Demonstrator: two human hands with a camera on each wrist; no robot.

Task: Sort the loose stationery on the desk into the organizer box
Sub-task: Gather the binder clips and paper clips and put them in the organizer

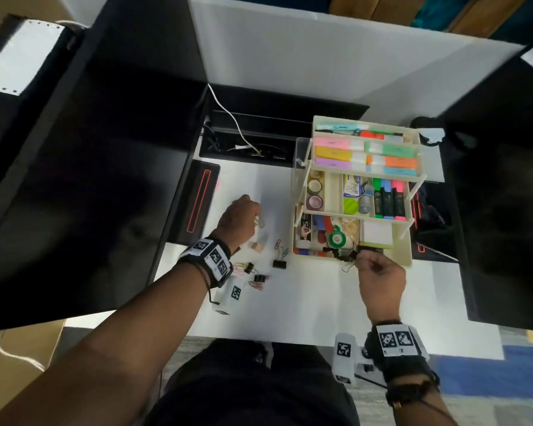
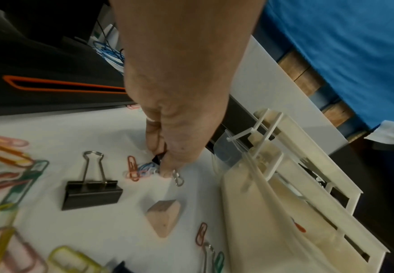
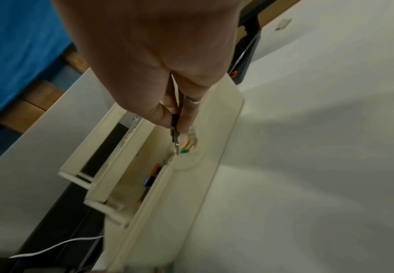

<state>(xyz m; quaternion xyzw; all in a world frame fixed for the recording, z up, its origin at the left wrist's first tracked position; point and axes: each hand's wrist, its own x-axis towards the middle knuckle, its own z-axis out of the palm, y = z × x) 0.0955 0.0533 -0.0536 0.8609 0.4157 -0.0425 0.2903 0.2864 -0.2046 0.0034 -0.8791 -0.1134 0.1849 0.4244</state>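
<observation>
A cream tiered organizer box (image 1: 405,250) stands open at the right of the white desk. My right hand (image 1: 359,256) pinches a small black binder clip (image 3: 174,121) over the box's (image 3: 214,133) front bottom compartment, its wire handles pointing down. My left hand (image 1: 257,221) is down on the desk left of the box and pinches another small black binder clip (image 2: 157,159) with a silver loop, above a few paper clips (image 2: 142,170). A larger black binder clip (image 2: 91,192), a peach wedge eraser (image 2: 164,216) and coloured paper clips (image 2: 8,160) lie loose nearby.
More binder clips (image 1: 279,263) and paper clips (image 1: 256,281) lie near my left wrist. A black cable tray with a white cable (image 1: 228,113) runs behind the desk. Black panels (image 1: 74,179) flank both sides. The box's upper trays hold highlighters (image 1: 388,198) and coloured erasers.
</observation>
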